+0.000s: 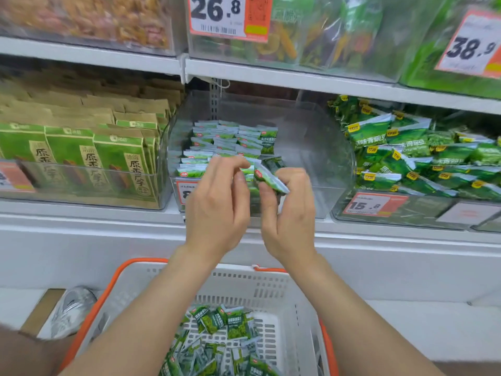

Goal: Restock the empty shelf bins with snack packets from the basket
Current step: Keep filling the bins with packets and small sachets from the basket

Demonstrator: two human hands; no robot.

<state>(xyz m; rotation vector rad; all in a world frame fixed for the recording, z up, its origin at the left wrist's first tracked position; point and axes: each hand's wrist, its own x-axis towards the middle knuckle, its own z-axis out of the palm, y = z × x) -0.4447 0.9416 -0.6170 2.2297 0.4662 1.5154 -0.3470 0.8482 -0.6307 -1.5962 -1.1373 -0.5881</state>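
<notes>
Two bare hands are up in front of a see-through plastic shelf bin (311, 147) on the middle white shelf (81, 213). Between them they hold one small green and white snack packet (271, 181), just at the front of the bin.

The right hand (290, 213) has its fingers and thumb curled round the right end of the packet. The left hand (217, 202) has its fingers bent too, and its thumb and first finger seem to pinch the left end of the same packet. The packet is tilted, with its right end lower.

Inside the bin, a pile of the same little green packets (225, 142) fills the left side in neat rows. The right side of the bin is bare.

Below the arms sits a white plastic basket with an orange rim (271, 289). Many loose green snack packets (225, 335) lie in a heap at its bottom.

Left of the bin stand brown and green paper packs (81, 153) in a row. Right of it is another bin of bigger green bags (406, 153), with an orange and white price tag (371, 204) reading 15.8. A grey shoe (70, 310) shows on the floor beside the basket.
</notes>
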